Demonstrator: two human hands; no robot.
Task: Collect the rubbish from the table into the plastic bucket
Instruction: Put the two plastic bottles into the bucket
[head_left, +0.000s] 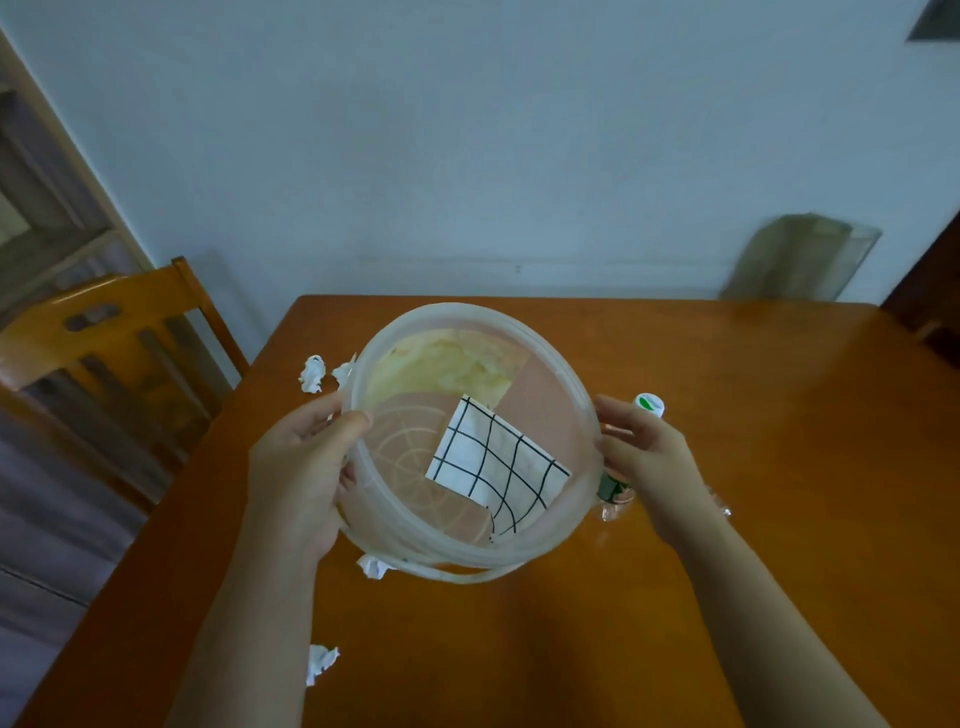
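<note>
**Partly hidden behind bucket and hands**

A clear plastic bottle with a green-and-white cap lay mostly hidden behind the right hand and the translucent round plastic bucket. A crumpled white tissue peeked from under the bucket's rim. Both forearms ran off the bottom edge.

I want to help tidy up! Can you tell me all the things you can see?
plastic bucket: 1, see-through, held over the table in both hands
checked paper: 1, white with black lines, seen inside or under the bucket, cannot tell which
yellowish wrapper: 1, pale yellow, at the bucket's far side
crumpled tissues: 4, white, two at the table's far left, one under the bucket's near edge, one near the front left
plastic bottle: 1, clear with white and green cap, behind the right hand
table: 1, orange-brown wood
chair: 1, wooden, left of the table
left hand: 1, grip on the bucket's left rim
right hand: 1, grip on the bucket's right rim
</note>
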